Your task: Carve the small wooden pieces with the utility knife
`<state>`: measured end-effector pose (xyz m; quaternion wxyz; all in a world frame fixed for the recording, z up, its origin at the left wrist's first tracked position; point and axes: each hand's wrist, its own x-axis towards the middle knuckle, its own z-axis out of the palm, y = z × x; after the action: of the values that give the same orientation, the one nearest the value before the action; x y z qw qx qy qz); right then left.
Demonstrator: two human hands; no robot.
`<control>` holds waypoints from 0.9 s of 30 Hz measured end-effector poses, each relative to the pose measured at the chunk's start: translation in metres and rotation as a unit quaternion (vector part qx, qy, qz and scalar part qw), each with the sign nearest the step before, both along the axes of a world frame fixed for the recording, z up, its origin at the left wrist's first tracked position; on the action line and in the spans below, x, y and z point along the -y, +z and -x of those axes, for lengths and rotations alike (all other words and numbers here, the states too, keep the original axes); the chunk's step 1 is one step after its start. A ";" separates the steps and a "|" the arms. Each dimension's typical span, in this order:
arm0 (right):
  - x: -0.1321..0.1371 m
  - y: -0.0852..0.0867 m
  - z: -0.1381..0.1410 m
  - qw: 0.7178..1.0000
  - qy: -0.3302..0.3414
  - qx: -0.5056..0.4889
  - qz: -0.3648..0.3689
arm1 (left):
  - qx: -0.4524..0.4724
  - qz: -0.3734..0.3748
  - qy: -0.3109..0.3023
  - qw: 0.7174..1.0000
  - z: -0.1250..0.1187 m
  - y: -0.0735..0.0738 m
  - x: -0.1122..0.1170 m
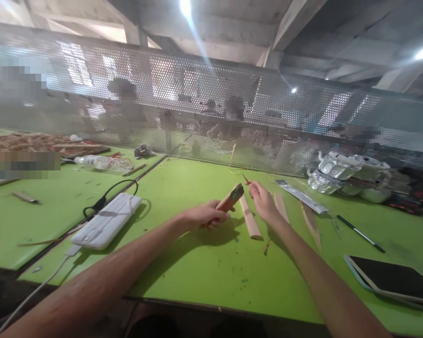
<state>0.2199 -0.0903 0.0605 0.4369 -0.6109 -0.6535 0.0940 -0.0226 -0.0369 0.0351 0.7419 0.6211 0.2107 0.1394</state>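
Note:
My left hand (211, 215) is closed around a reddish-brown block (231, 199) with a dark green patch at its raised end. To the right, my right hand (264, 202) grips a small, thin pointed tool (246, 179); its tip points up and left, apart from the block. Between the hands, a flat pale wooden piece (251, 223) lies on the green table (197, 277). A second wooden piece (281, 207) is partly hidden behind my right hand. Further right rests a tapering wooden strip (310, 224).
A white power bank (107, 221) with cables lies on the left. Rightward are a silver ruler-like strip (301, 196), a pen (361, 233), a dark-screened tablet (391, 277) and foil-like packages (341, 171). A perforated metal screen (204, 117) closes the back, with people beyond it.

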 end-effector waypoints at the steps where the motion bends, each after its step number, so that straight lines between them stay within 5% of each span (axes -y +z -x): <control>1: 0.000 -0.001 0.002 1.000 -0.004 0.020 -0.006 | 0.005 0.004 0.015 1.000 -0.001 -0.002 0.000; 7: 0.005 -0.015 0.023 0.994 0.044 0.103 0.021 | -0.022 -0.039 0.142 0.989 -0.007 0.005 0.009; 12: 0.007 -0.020 0.033 0.978 0.074 0.193 -0.007 | -0.043 -0.057 0.189 0.979 -0.012 0.013 0.016; 21: -0.003 -0.019 0.023 0.956 -0.001 0.292 0.013 | -0.166 -0.143 0.216 0.952 -0.016 0.005 0.012; 27: -0.012 -0.016 -0.025 0.953 -0.121 0.273 0.045 | -0.178 -0.193 0.170 0.950 -0.016 0.012 0.024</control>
<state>0.2453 -0.0780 0.0449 0.2219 -0.7068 -0.6640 -0.1014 -0.0071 -0.0606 0.0475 0.5234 0.7221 0.4111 0.1886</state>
